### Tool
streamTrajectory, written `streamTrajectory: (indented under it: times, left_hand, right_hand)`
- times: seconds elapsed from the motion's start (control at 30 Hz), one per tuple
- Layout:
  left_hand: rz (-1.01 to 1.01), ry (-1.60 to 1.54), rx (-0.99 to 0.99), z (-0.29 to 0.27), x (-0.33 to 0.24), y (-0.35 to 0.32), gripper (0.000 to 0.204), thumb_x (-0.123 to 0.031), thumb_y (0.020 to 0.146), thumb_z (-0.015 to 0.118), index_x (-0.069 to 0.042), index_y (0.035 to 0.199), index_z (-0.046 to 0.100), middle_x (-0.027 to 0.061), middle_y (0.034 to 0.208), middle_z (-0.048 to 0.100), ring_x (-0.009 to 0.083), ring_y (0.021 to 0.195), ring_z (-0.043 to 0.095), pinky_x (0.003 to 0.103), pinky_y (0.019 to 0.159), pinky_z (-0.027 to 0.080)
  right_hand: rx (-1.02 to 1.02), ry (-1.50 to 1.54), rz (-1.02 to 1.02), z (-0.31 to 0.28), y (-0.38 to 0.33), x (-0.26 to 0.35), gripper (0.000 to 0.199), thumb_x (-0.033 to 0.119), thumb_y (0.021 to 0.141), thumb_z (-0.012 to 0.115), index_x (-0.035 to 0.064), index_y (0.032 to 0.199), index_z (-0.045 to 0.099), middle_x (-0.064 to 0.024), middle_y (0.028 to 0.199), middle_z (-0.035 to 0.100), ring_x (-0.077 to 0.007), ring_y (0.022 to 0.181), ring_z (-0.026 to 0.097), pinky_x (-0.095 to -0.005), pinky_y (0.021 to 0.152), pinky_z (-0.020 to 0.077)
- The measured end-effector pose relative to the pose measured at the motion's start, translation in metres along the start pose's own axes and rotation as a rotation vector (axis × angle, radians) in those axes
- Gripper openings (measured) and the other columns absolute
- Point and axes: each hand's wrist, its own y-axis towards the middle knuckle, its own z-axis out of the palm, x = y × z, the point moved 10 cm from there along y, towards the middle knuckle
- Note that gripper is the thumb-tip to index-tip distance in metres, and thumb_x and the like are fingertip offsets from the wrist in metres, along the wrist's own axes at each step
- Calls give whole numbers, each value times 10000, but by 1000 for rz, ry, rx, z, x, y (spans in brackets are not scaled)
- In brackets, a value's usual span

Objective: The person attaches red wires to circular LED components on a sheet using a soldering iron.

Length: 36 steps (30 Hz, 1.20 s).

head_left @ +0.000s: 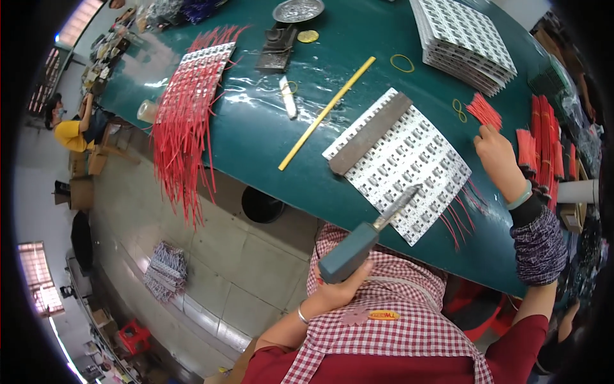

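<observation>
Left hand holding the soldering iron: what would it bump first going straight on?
Probably the white board: the soldering iron in the left hand points over it, though whether its tip already touches is unclear.

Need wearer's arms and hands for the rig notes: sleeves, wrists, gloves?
Left hand: no glove, silver-coloured bracelet at the wrist, forearm uncovered up to a dark red sleeve. Right hand: no glove, pale green bangle, then a mottled dark grey-purple oversleeve with a black cuff; dark red sleeve above the elbow.
</observation>
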Motion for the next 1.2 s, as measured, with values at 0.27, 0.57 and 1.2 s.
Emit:
streamTrajectory:
  times: [0.27, 0.57, 1.2]
  left_hand:
    - [-242, -217, -101, -17, 12, 4, 533, 39, 816, 722, 56, 1322, 555, 172, 1189, 657, 181, 699, 629, 310, 584, 512]
    - [-182, -76, 41, -7, 14, -3, 347, -39, 901, 742, 38, 1227, 653, 82, 1028, 721, 145, 804, 650, 293, 702, 531]
    - [189, 493, 220, 9, -3, -7, 188, 25, 752, 762, 56, 925, 693, 161, 882, 676, 288, 707, 673, 334, 608, 524]
  right_hand:
    - [-356, 852, 349, -76, -76, 56, 180, -34, 805, 614, 26, 958, 689, -125, 949, 613, -311, 890, 632, -388, 707, 526]
    - [-555, 927, 543, -68, -125, 106, 228, -68, 763, 745, 9, 976, 715, -85, 852, 650, -248, 748, 626, -343, 629, 521]
    - [-557, 877, 425, -68, -121, 120, 286, 16, 697, 678, -6, 982, 690, -76, 897, 616, -231, 787, 604, -327, 622, 516]
